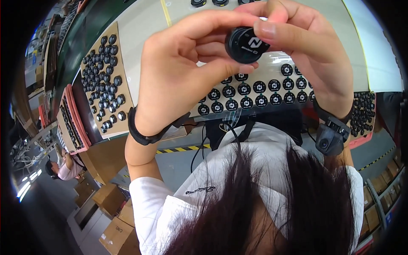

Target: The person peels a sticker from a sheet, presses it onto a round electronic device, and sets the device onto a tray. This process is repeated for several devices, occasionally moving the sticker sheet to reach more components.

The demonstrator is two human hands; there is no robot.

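Note:
Above the table, both my hands meet around a round black cap [243, 50] whose face carries a white mark. My left hand [180, 57] grips its rim between thumb and fingers. With the thumb laid on the edge of the face, my right hand [316, 44] pinches the cap from the other side; part of the cap is hidden under that thumb. Below them on the table, flat round black discs [259, 87] with the same white mark lie in rows, seemingly on a shiny clear sheet. The hands cover some of these discs.
To the left, a brown board [123, 78] bears many black round caps, beside a pink-edged tray [78, 114]. More caps fill a board [362, 111] at the right. Several caps [220, 2] stand at the far edge. Cardboard boxes [114, 236] and another person [63, 168] are at lower left.

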